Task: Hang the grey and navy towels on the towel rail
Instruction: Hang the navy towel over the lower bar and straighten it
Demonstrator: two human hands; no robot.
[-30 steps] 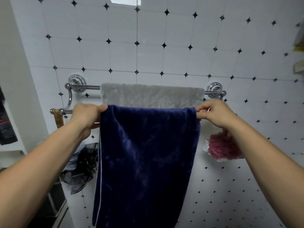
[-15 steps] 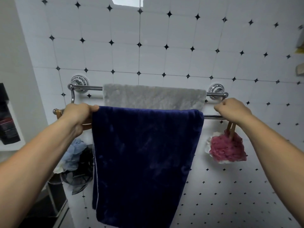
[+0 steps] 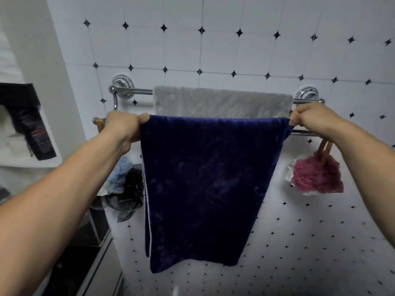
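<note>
A chrome double towel rail (image 3: 132, 91) is fixed to the tiled wall. The grey towel (image 3: 222, 103) hangs over its back bar. The navy towel (image 3: 205, 184) is draped over the front bar and hangs long in front. My left hand (image 3: 126, 127) grips the navy towel's top left corner at the bar. My right hand (image 3: 310, 118) pinches its top right corner. Most of the front bar is hidden under the navy towel; a short stretch of front bar (image 3: 299, 132) shows at the right.
A pink bath sponge (image 3: 316, 178) hangs by wooden handles from the rail's right end. Blue and black bath puffs (image 3: 126, 184) hang at the left. A white shelf (image 3: 32, 161) holding a dark tube (image 3: 36, 131) is at the far left.
The navy towel has shifted to the right along the front bar. My right hand, which sat on the bare bar half a second ago, now pinches the towel's right corner. The view has moved.
</note>
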